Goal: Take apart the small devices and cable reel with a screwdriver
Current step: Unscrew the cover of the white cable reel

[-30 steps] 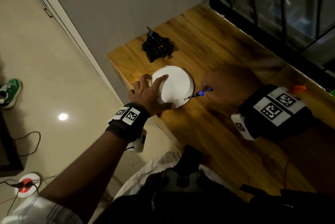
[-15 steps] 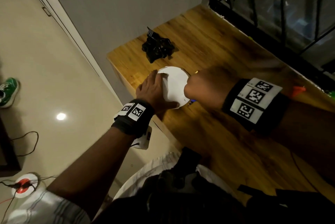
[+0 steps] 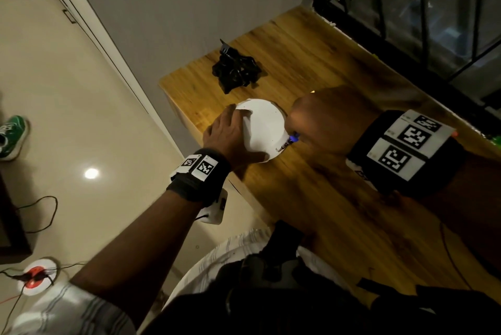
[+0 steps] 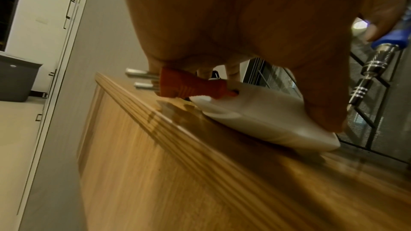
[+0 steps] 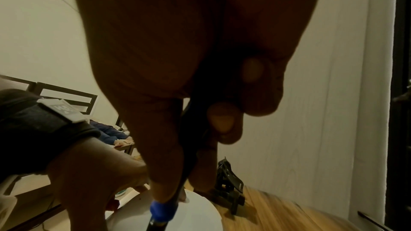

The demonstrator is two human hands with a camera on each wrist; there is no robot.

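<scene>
The white round cable reel (image 3: 264, 128) lies flat near the left front corner of the wooden surface (image 3: 325, 199). The left hand (image 3: 230, 134) rests over the reel's left side, fingers spread and bent down over its rim and thumb laid across the top, pressing it to the wood. From the left wrist view an orange plug (image 4: 191, 85) with two metal pins sticks out of the reel's edge just under the fingers, pointing toward the surface's edge (the pins hang over bare wood, touching nothing).

The right hand (image 3: 322, 120) is just beside the reel on its right, closed round a screwdriver (image 3: 288, 142) with a blue collar and a knurled metal shaft. In the right wrist view the thumb and fingers (image 5: 222, 120) curl round the dark handle, with the blue collar (image 5: 163, 208) showing below them above the reel's white top. The tip slants down toward the reel's right front rim; it seems to touch the rim, though the blur there leaves this uncertain.

Behind the reel, near the wall, sits a small black device (image 3: 235, 69), apart from both hands. On the floor to the left lie a green shoe (image 3: 12, 134) and a second round white and red reel (image 3: 36, 275) with dark cords plugged in.
</scene>
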